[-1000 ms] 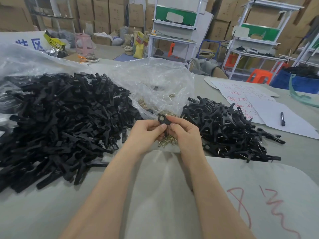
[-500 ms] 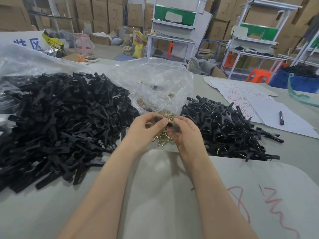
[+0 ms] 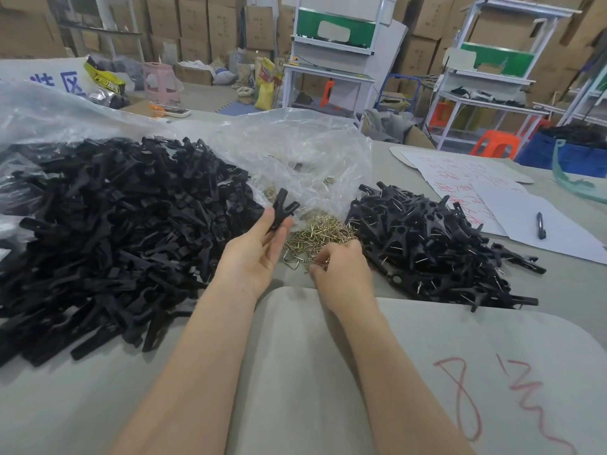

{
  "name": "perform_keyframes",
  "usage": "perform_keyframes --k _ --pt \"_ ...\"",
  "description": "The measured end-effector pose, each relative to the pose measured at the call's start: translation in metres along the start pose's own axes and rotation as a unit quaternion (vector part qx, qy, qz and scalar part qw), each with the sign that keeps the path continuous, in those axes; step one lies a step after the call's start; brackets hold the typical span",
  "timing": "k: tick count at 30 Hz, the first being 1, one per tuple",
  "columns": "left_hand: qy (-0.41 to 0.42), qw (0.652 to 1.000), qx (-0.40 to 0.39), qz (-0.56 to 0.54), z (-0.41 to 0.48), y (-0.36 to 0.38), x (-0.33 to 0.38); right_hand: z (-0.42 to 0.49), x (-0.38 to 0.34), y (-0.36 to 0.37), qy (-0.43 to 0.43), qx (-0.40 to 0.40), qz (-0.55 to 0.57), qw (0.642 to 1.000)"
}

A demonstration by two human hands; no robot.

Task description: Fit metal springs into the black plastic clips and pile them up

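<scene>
Since the earlier frame the two hands have been drawn apart: the clip then held between both is now raised by the left hand alone, and the right hand has been lowered onto the springs.

At the far left, one large heap of loose black clips point(image 3: 115, 224) is spread across the table point(image 3: 65, 405), far too many to be counted. Behind it, a crumpled clear plastic bag point(image 3: 295, 152) is laid open.

One single clip point(image 3: 283, 206) is held up by the left hand point(image 3: 256, 254), above the springs and just right of the large heap. Its grip is closed on the lower end, which is pinched between thumb and fingertips. The clip is seen as matte black plastic, with two prongs forked upward in a V. Whether a spring is fitted in it cannot be told.

One small heap of brass-coloured wire springs point(image 3: 318, 234) is spilled from the bag's mouth. The right hand point(image 3: 341, 270) is set on its near edge, fingers curled downward; whether that grip is closed on a spring cannot be told.

To the right, a second, smaller pile of clips point(image 3: 427, 244) is stacked, with metal spring ends seen poking out. Further right, white paper sheets point(image 3: 512, 218) are laid, with one pen point(image 3: 540, 225) on them.
</scene>
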State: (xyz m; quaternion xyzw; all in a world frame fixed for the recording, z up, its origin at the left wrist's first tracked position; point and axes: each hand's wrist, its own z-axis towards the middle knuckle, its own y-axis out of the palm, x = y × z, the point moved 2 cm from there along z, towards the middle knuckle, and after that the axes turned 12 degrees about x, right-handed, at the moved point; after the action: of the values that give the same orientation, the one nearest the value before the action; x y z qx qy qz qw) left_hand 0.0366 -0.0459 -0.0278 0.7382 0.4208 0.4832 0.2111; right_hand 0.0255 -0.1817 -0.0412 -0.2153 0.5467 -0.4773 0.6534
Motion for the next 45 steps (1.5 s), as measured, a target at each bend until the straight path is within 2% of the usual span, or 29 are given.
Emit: perform_keyframes --k 3,4,6,9,12,15,19,22,27,32,37,41,45 --pt "-0.009 1.000 -0.008 0.007 0.003 -0.001 -0.001 0.001 0.002 -0.003 0.008 0.053 0.130 0.990" --pt "0.004 0.999 -0.018 0.028 0.003 0.000 -0.002 0.003 0.004 -0.007 0.034 0.077 0.196 0.977" --pt "0.088 0.986 -0.025 0.136 0.004 0.000 -0.006 0.008 0.011 -0.015 0.110 0.112 0.341 0.927" --pt "0.229 0.922 -0.033 0.309 0.002 0.005 -0.013 0.013 0.017 -0.020 0.212 0.097 0.501 0.834" --pt "0.319 0.839 -0.050 0.437 -0.001 0.008 -0.016 0.015 0.020 -0.022 0.242 0.084 0.537 0.803" --pt "0.386 0.781 -0.053 0.488 -0.008 0.008 -0.015 0.015 0.019 -0.024 0.240 0.077 0.547 0.799" --pt "0.427 0.731 -0.088 0.524 -0.011 0.009 -0.018 0.015 0.020 -0.027 0.221 0.071 0.540 0.809" --pt "0.449 0.712 -0.103 0.530 -0.012 0.011 -0.017 0.016 0.018 -0.027 0.208 0.068 0.527 0.821" --pt "0.458 0.717 -0.115 0.512 -0.012 0.010 -0.016 0.016 0.018 -0.029 0.203 0.038 0.546 0.812" --pt "0.461 0.699 -0.137 0.529 -0.011 0.009 -0.016 0.016 0.020 -0.028 0.171 0.016 0.517 0.839" --pt "0.453 0.709 -0.143 0.521 -0.011 0.009 -0.014 0.019 0.023 -0.030 0.096 0.027 0.472 0.876" --pt "0.433 0.713 -0.168 0.526 -0.014 0.008 -0.010 0.018 0.025 -0.031 0.055 -0.017 0.473 0.879" --pt "0.419 0.715 -0.183 0.529 -0.015 0.008 -0.006 0.019 0.031 -0.033 0.058 -0.042 0.491 0.868"
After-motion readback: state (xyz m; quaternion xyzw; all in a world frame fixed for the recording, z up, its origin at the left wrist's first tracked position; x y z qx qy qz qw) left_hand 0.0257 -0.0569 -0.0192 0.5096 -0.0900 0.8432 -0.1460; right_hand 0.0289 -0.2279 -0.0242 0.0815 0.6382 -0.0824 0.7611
